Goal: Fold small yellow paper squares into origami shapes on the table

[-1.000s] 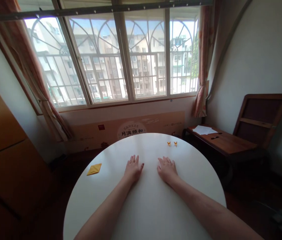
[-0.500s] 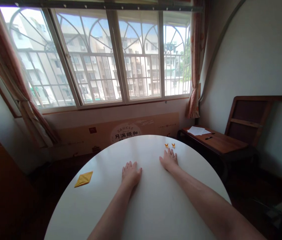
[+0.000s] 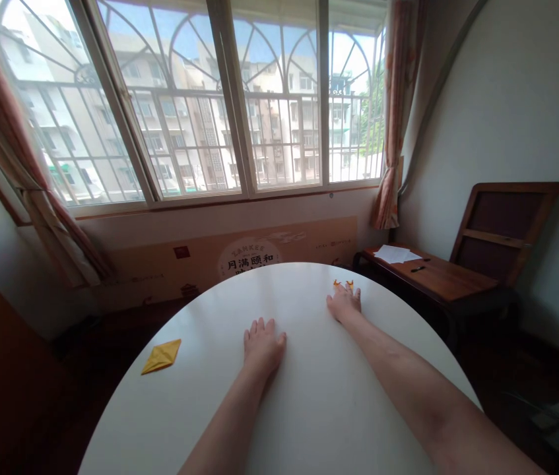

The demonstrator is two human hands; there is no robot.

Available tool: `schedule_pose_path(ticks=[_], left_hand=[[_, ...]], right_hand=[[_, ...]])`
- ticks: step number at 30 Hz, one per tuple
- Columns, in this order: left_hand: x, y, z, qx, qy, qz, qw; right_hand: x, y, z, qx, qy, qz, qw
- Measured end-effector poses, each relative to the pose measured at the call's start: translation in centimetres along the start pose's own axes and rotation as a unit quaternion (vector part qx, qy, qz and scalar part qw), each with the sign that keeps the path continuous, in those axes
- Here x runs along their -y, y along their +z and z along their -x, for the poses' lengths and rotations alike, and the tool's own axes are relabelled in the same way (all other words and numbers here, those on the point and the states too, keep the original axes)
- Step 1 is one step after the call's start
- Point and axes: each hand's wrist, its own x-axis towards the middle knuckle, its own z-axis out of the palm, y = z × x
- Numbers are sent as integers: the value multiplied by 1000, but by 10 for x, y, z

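Observation:
My left hand (image 3: 264,346) lies on the white round table (image 3: 303,409) with its fingers stretched out and nothing in it. Farther out to the right, my right hand (image 3: 344,304) reaches towards two small orange-yellow folded paper figures (image 3: 350,284) near the far edge. Its fingers are apart and partly cover the figures; whether they touch them I cannot tell. Over on the left side of the table lies a yellow piece of folded paper (image 3: 161,357), flat and diamond-shaped, away from both hands.
Behind the table, a printed cardboard panel (image 3: 200,257) leans below the barred window (image 3: 279,132). At the right stands a low wooden bench (image 3: 442,277) with white papers (image 3: 396,254) and a dark pen (image 3: 417,269) on it. Curtains (image 3: 392,171) hang beside the window.
My right hand has moved forward to the paper figures, and its fingers now overlap them. My left hand stays in about the same place. The view has tilted slightly downward.

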Motion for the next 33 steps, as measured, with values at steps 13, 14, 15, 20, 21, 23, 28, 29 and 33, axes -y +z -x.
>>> schedule_pose_path(ticks=[13,14,15,20,21,23,28,29,33], left_hand=[[-1,-9,7,-25,0,17,1000],[-1,-10,7,-27,-1,22,999],[-1,-11,7,-27,-2,28,999],[-4,-18,12,-39,5,64,997],[-5,-19,14,-45,10,73,996],[-6,-21,18,-56,24,95,994],[-8,-24,30,-75,74,167,980],[-8,-25,33,-78,82,184,976],[-5,-29,37,-92,86,265,956]], right_hand=[[11,-23,82,-27,-214,-42,976],[13,-23,91,-23,-237,-45,970],[15,-24,101,-19,-256,-49,965],[26,-31,138,-7,-296,-70,953],[28,-32,143,-6,-299,-76,951],[31,-35,150,-6,-304,-93,948],[30,-41,156,-14,-311,-164,936],[29,-42,156,-17,-313,-182,932],[23,-44,154,-30,-331,-242,912]])
